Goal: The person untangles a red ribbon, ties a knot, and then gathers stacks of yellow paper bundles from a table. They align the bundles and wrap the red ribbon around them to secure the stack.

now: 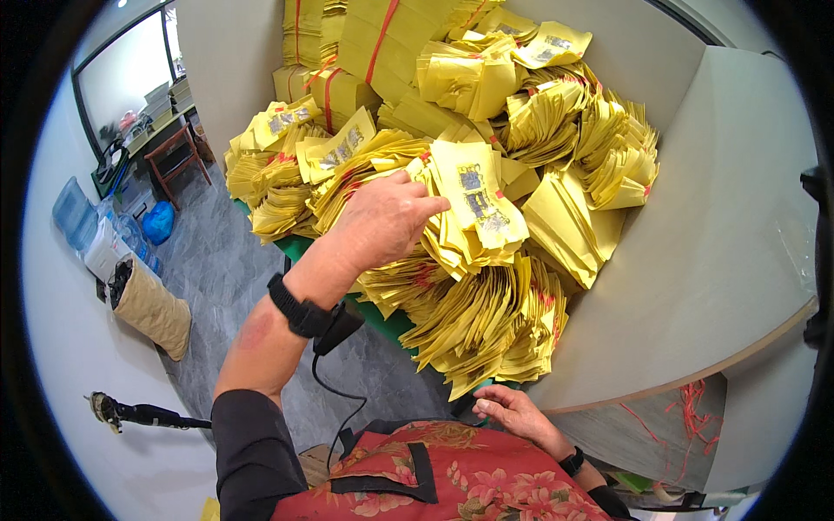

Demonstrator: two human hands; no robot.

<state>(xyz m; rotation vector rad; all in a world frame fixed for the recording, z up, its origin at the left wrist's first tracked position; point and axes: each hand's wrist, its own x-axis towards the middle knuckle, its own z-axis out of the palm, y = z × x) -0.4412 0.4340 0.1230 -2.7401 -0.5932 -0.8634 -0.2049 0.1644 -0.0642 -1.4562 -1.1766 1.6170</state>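
Yellow papers [473, 326] take up most of the head view, fanned out in thick clumps from the middle up to 1 o'clock, with a green edge [389, 323] peeking out under them around 7. Tied stacks [358, 52] of the same colour, red straps round them, stand behind between 11 and 12.

Left hand [389, 219] is just off centre toward 11, fingers bent at the left side of a bundle [478, 195] with grey print on its top sheet. Can't tell whether it's pinched or merely touched. Black strap [300, 308] on that wrist (yep, with a cable [352, 397] dangling nearby). Right hand [514, 412] is down at 5, just below the heap and well apart from the left one, fingers loosely curled and spread from the thumb.

Red flowery apron [391, 473] at 6. Red strings [692, 412] hang at 4, under the pale panel [695, 260] at 3. Over on the floor side: a blue bag [158, 222] and a tan sack [152, 311] near 9, plus a chair [174, 154] closer to 10.
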